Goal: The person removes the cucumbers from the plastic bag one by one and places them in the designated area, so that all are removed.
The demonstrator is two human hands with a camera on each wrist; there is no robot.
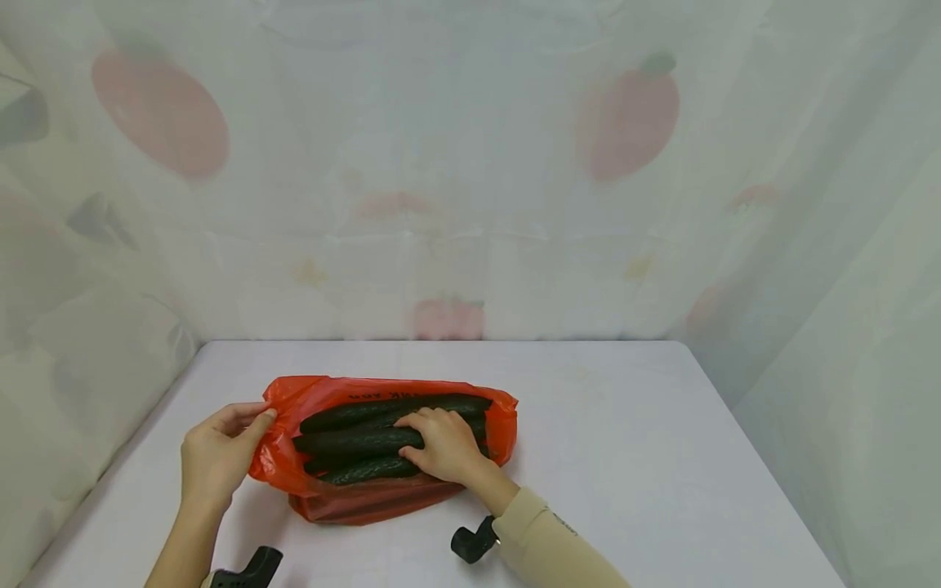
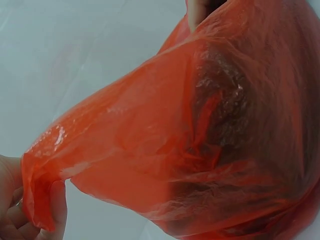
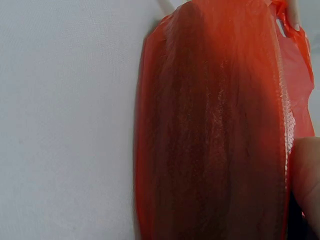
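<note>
On the table lies a red plastic bag [image 1: 345, 505], its mouth spread wide and facing up. Several long dark green cucumbers [image 1: 356, 443] lie side by side in it, left to right. With thumb and fingers, my left hand [image 1: 215, 456] pinches the bag's left edge and holds it out from the cucumbers. My right hand [image 1: 444, 445] reaches into the mouth, fingers and thumb on either side of a middle cucumber, whose right part the hand hides. Through the red film [image 3: 215, 125] in the right wrist view, dark cucumber shapes show.
The white table [image 1: 625, 441] extends to the right of the bag and behind it. A pale curtain [image 1: 500, 163] with printed fruit hangs behind and along both sides. Black wrist devices [image 1: 474, 541] sit by both forearms.
</note>
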